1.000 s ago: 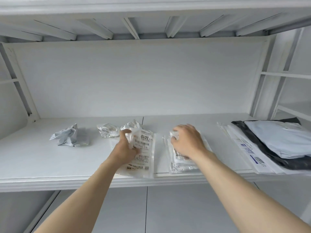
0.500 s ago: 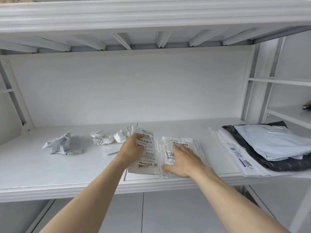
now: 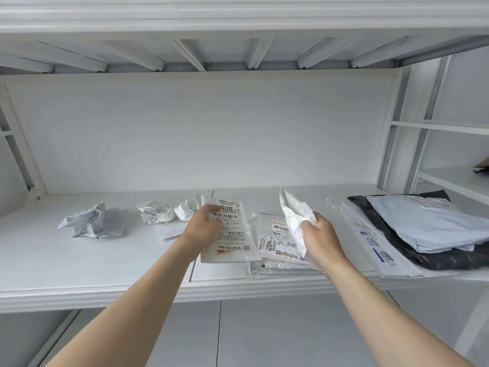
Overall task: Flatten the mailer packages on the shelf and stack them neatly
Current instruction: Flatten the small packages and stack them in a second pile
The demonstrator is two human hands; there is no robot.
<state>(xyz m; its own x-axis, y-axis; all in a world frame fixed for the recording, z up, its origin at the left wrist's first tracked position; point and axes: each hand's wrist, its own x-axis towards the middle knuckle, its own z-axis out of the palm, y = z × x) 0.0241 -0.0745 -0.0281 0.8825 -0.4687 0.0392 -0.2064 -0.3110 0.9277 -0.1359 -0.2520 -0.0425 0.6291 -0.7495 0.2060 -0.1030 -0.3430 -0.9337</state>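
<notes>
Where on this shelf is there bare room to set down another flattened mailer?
Bare shelf lies along the front left, before the crumpled grey mailer, and behind the small stack toward the back wall. The middle is crowded by both hands and crumpled mailers; the big stack fills the right.

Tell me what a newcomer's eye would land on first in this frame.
Probably the two hands at the shelf's front edge: the left hand holds a flattened labelled mailer, and the right hand lifts a white mailer off the small stack. Next, three crumpled mailers lie further left.
</notes>
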